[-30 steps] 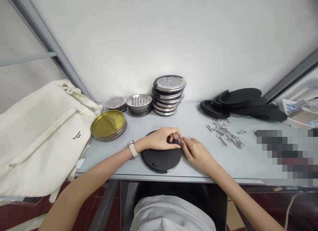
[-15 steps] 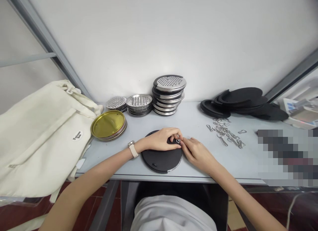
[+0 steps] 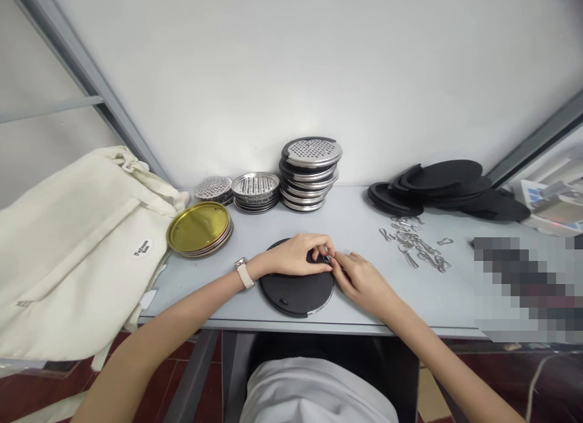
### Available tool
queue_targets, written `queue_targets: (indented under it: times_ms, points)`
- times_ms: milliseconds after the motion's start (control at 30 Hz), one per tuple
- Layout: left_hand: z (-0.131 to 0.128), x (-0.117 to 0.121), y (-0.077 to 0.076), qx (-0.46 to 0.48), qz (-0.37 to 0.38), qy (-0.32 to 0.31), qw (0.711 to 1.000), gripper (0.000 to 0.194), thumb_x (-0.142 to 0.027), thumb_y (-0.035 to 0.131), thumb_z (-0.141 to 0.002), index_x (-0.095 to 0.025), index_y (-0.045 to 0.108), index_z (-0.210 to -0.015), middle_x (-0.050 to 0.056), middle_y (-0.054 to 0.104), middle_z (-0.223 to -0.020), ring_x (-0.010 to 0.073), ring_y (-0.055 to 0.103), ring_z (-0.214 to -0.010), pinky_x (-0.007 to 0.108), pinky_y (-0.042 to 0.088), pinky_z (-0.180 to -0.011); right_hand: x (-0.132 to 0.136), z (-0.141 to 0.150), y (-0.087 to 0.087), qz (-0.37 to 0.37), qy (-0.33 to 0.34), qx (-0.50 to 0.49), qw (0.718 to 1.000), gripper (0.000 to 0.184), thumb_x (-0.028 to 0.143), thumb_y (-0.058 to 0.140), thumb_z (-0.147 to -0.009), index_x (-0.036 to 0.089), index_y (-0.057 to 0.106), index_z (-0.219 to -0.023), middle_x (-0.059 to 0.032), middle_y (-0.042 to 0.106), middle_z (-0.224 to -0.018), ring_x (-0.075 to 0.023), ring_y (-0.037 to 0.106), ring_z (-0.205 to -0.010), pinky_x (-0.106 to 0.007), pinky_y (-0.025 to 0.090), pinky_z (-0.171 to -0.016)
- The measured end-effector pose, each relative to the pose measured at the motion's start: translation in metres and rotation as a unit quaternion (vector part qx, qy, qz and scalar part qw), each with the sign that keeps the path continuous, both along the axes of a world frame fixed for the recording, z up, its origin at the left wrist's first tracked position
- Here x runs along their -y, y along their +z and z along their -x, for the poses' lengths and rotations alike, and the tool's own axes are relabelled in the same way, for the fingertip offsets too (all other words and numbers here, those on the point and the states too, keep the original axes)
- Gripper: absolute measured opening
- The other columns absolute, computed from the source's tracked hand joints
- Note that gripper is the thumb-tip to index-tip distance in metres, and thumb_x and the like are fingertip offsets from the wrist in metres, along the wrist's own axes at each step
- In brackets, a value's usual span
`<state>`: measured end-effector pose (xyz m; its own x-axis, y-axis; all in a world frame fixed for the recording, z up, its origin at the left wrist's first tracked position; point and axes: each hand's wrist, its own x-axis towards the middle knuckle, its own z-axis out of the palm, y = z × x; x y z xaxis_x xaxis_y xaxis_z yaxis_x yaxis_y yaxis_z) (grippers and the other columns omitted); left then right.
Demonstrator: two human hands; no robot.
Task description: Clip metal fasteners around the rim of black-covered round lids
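A round black disc with a shiny rim along its lower right lies flat near the table's front edge. My left hand reaches across its upper part, with thumb and fingers curled round a small metal clip. From the right, my right hand pinches the same clip at the disc's right edge. Fingers hide most of the clip, so I cannot tell whether it is joined to the disc. A loose heap of similar metal clips lies to the right of my right hand.
Behind stand a tall stack of grater discs, lower grater stacks and gold lids. Black discs are piled at the back right. A cream bag takes up the left end of the table.
Both hands stay in nearly the same place over the disc. The clip between the fingertips appears slightly turned; nothing else has visibly moved.
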<state>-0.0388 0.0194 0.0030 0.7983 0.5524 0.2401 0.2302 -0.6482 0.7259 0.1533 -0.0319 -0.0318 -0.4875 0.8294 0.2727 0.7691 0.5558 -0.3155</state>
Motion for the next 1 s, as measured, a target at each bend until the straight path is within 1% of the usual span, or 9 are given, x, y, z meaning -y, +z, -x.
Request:
queue_targets:
  times_ms: [200, 367, 533, 767, 1000]
  points:
    - [0.0, 0.0003, 0.0007, 0.0, 0.011, 0.002, 1.0, 0.022, -0.022, 0.064, -0.079, -0.016, 0.055, -0.098, 0.001, 0.058, -0.082, 0.011, 0.054, -0.072, 0.023, 0.045, -0.068, 0.0003, 0.0017, -0.0003, 0.006, -0.028, -0.038, 0.999, 0.027, 0.025, 0.031, -0.096, 0.023, 0.043, -0.073, -0.0006, 0.054, -0.058, -0.0177, 0.049, -0.054, -0.028, 0.036, -0.057]
    - [0.0, 0.0005, 0.0004, -0.005, 0.014, 0.004, 1.0, 0.024, -0.022, 0.064, -0.079, -0.016, 0.055, -0.1, 0.001, 0.057, -0.082, 0.0112, 0.054, -0.072, 0.023, 0.045, -0.069, 0.0006, 0.0001, -0.001, 0.016, -0.037, -0.046, 0.998, 0.025, 0.026, 0.032, -0.096, 0.023, 0.041, -0.073, 0.0001, 0.052, -0.058, -0.0177, 0.049, -0.056, -0.027, 0.035, -0.056]
    - [0.0001, 0.0007, 0.0006, -0.016, 0.014, 0.008, 1.0, 0.023, -0.02, 0.063, -0.078, -0.016, 0.054, -0.1, 0.001, 0.058, -0.083, 0.0108, 0.054, -0.072, 0.023, 0.045, -0.069, -0.0004, 0.0001, -0.001, 0.025, -0.032, -0.04, 0.998, 0.024, 0.026, 0.032, -0.096, 0.023, 0.04, -0.073, 0.0006, 0.05, -0.058, -0.0177, 0.048, -0.057, -0.028, 0.034, -0.058]
    - [-0.0004, 0.001, 0.0009, -0.012, 0.009, 0.002, 1.0, 0.021, -0.02, 0.062, -0.079, -0.016, 0.054, -0.098, 0.001, 0.057, -0.084, 0.0112, 0.053, -0.072, 0.023, 0.045, -0.069, 0.0008, -0.0015, 0.0005, 0.025, -0.009, -0.022, 0.999, 0.021, 0.024, 0.033, -0.096, 0.021, 0.046, -0.079, -0.0008, 0.054, -0.062, -0.0185, 0.051, -0.06, -0.029, 0.035, -0.061]
    - [-0.0001, -0.0005, -0.0014, -0.01, 0.006, -0.002, 1.0, 0.022, -0.021, 0.062, -0.08, -0.016, 0.053, -0.099, 0.003, 0.057, -0.088, 0.0109, 0.053, -0.073, 0.024, 0.046, -0.069, -0.0001, -0.0001, 0.001, 0.019, -0.003, -0.025, 1.0, 0.022, 0.023, 0.032, -0.096, 0.021, 0.046, -0.079, -0.0013, 0.055, -0.063, -0.0184, 0.051, -0.06, -0.029, 0.036, -0.061]
